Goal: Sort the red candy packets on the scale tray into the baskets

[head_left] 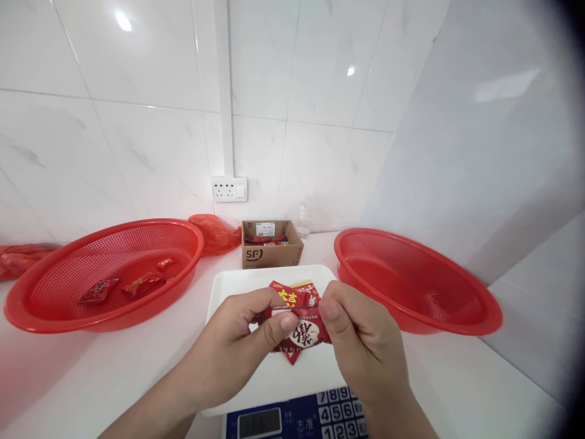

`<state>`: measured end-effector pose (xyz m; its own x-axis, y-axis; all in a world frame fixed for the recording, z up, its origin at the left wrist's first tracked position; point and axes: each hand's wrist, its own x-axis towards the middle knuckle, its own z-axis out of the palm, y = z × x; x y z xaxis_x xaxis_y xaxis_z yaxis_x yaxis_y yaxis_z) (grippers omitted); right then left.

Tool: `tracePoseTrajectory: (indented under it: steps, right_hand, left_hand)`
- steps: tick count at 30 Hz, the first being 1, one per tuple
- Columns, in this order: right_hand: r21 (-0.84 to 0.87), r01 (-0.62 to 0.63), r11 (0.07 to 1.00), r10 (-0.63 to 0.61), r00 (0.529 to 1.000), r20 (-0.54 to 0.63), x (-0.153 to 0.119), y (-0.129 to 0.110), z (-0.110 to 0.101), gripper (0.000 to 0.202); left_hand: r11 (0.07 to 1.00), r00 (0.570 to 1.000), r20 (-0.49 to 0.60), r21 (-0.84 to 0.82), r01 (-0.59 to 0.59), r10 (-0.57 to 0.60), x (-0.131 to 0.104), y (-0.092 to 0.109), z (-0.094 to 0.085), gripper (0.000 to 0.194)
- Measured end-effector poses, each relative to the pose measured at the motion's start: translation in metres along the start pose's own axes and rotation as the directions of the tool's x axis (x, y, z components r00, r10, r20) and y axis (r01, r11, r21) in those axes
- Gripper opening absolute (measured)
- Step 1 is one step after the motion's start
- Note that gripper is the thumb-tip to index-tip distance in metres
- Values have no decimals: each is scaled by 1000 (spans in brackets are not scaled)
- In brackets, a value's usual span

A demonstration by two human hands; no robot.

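Between my two hands is a dark red snack packet with a white round print. My left hand pinches its left side, thumb on the front. My right hand grips its upper right corner with thumb and curled fingers. Beneath it, red snack packets with yellow lettering and a rabbit print lie on the white tray of a weighing scale. My hands and the held packet partly hide them. The scale's blue panel with a grey display and number keys shows below.
At left stands a red plastic basket with several small packets inside; another red basket stands at right. Behind the scale is a cardboard box holding packets, beside a red plastic bag. A socket is on the tiled wall.
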<state>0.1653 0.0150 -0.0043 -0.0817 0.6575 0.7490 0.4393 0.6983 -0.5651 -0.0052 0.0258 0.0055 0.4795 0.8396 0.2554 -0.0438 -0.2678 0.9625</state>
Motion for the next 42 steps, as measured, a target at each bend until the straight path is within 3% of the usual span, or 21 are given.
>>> tracePoseTrajectory:
  steps: [4,9,15,21,24,31,36,42]
  right_hand:
    - [2,35,999,-35,999,-38,-1,2,4,37]
    - [16,-65,998,65,998,18,-1,2,6,41]
    - [13,-121,993,119,988,95,-1,2,6,29]
    - [21,41,999,-42,997,64,-1,7,6,7]
    - [-10,99,995,-99,995,28,-1,9,7,14]
    - [-33,143,989,-142,989,28,0,8,6,17]
    - [-51,163,985,-162,986,29,3,6,6,14]
    - [52,184,982,-185,982,31,2,7,6,16]
  left_hand:
    - [999,999,-15,-21,-32,32,-1,-1,-2,32]
    - [999,996,-88,-38,-38,34,-1,0,-2,31]
    - [984,964,-214,117,-133,156,0,-1,-8,29]
    - [957,940,-245,230,-180,236,-2,2,-9,14]
    - [960,945,-229,207,-187,233,-1,3,-7,5]
    - [933,919,-211,211,-291,334,-1,-1,-8,10]
    - [935,920,-210,211,-286,330,2,-4,-8,14]
    - [938,937,-177,229,-259,302,3,-5,-8,10]
